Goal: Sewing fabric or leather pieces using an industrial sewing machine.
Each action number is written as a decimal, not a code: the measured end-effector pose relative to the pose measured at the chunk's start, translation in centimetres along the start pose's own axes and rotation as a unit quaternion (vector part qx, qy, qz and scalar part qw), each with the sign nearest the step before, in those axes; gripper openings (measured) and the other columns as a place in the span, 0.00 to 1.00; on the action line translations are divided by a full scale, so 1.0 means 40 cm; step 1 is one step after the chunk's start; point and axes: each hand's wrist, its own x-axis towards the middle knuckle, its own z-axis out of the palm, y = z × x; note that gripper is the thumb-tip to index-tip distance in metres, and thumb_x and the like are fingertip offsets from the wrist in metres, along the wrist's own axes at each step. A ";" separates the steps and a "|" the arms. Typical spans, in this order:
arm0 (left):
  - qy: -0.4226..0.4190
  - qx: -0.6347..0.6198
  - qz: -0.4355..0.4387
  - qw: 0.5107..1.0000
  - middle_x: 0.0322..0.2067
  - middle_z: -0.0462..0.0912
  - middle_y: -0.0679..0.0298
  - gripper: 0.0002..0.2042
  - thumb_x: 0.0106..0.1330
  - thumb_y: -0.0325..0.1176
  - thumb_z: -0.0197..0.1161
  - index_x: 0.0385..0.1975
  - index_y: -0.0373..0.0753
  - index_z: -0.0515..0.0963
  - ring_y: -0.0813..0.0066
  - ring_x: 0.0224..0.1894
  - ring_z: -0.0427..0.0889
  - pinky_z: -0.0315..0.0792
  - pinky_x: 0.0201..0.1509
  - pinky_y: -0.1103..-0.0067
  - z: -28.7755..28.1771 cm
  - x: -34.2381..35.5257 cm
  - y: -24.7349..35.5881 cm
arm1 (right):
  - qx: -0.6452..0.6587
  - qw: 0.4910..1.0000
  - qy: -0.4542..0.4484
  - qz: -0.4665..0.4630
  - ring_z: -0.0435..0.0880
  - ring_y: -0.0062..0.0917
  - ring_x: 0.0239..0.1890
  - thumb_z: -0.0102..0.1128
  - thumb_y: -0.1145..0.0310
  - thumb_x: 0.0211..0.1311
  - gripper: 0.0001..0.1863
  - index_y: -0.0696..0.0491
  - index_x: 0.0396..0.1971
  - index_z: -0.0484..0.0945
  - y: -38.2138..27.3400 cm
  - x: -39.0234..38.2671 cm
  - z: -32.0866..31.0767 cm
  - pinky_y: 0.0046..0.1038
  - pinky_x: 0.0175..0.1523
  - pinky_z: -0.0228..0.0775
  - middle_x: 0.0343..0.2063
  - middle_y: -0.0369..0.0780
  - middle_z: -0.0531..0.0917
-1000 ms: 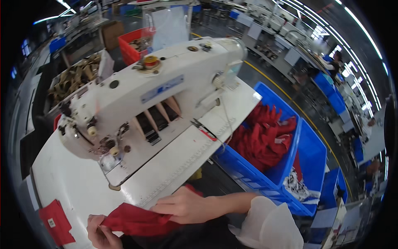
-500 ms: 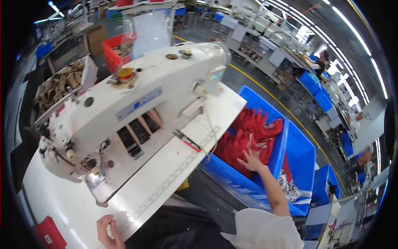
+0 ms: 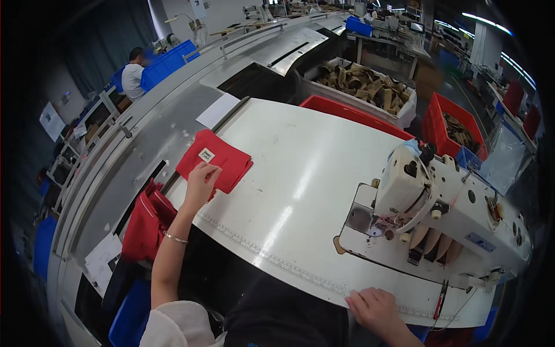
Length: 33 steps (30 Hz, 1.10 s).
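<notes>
A small stack of red fabric pieces (image 3: 231,159), the top one with a white label, lies at the table's left end. My left hand (image 3: 200,182) is over its near edge, fingers bent together in a pinch; whether cloth is between them is hidden. At the table's front edge, my right hand (image 3: 373,309) rests with loosely bent fingers and no visible object in it. To its right lie red-handled thread snips (image 3: 441,301). A white sewing machine (image 3: 457,191) stands on the right of the white tabletop (image 3: 300,168).
More red fabric (image 3: 147,225) hangs beside the table's left end. A metal bench (image 3: 191,115) runs along the left. Beyond the table stand a white bin of brown pieces (image 3: 370,89) and a red crate (image 3: 457,124). A person (image 3: 133,78) sits at the far left.
The view has swung left from the blue bins to the red stack. My right hand has left the red pieces in the blue bin for the table edge. My left hand has reached the stack.
</notes>
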 end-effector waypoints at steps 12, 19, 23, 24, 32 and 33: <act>-0.094 0.317 0.060 0.942 0.33 0.77 0.57 0.05 0.56 0.28 0.59 0.29 0.35 0.77 0.60 0.40 0.77 0.73 0.42 0.69 0.063 0.076 -0.164 | 0.079 0.995 0.025 -0.063 0.73 0.21 0.18 0.61 0.74 0.42 0.14 0.55 0.34 0.78 0.093 0.111 0.139 0.21 0.22 0.64 0.17 0.33 0.70; -0.169 0.340 0.052 0.924 0.28 0.77 0.58 0.04 0.53 0.29 0.58 0.22 0.36 0.75 0.60 0.36 0.77 0.74 0.37 0.69 0.054 0.108 -0.138 | 0.087 0.995 0.023 -0.050 0.72 0.21 0.17 0.61 0.74 0.42 0.14 0.55 0.34 0.79 0.097 0.115 0.142 0.21 0.22 0.64 0.18 0.33 0.71; -0.112 0.388 0.082 0.911 0.28 0.77 0.58 0.04 0.52 0.29 0.59 0.23 0.35 0.75 0.61 0.36 0.78 0.74 0.37 0.69 0.076 0.084 -0.160 | 0.078 0.995 0.028 -0.058 0.72 0.21 0.17 0.60 0.74 0.41 0.14 0.55 0.34 0.79 0.091 0.115 0.146 0.21 0.22 0.63 0.18 0.33 0.71; -0.119 0.409 0.085 0.901 0.27 0.77 0.58 0.04 0.52 0.29 0.59 0.23 0.35 0.75 0.61 0.35 0.78 0.74 0.37 0.68 0.079 0.087 -0.160 | 0.077 0.995 0.030 -0.058 0.72 0.21 0.17 0.60 0.74 0.41 0.15 0.55 0.34 0.79 0.091 0.112 0.146 0.21 0.21 0.63 0.18 0.33 0.71; -0.126 0.275 0.034 0.953 0.36 0.80 0.60 0.07 0.56 0.34 0.61 0.27 0.36 0.78 0.59 0.34 0.79 0.74 0.38 0.70 0.056 0.073 -0.085 | 0.082 0.994 0.044 -0.053 0.72 0.22 0.16 0.62 0.75 0.42 0.14 0.55 0.34 0.79 0.093 0.109 0.148 0.22 0.21 0.63 0.17 0.34 0.71; -0.106 0.229 0.042 0.967 0.37 0.80 0.61 0.08 0.57 0.34 0.62 0.28 0.36 0.79 0.60 0.35 0.79 0.73 0.40 0.71 0.061 0.046 -0.043 | 0.087 0.994 0.045 -0.049 0.72 0.23 0.16 0.64 0.75 0.43 0.12 0.55 0.33 0.79 0.091 0.109 0.149 0.23 0.20 0.63 0.16 0.34 0.71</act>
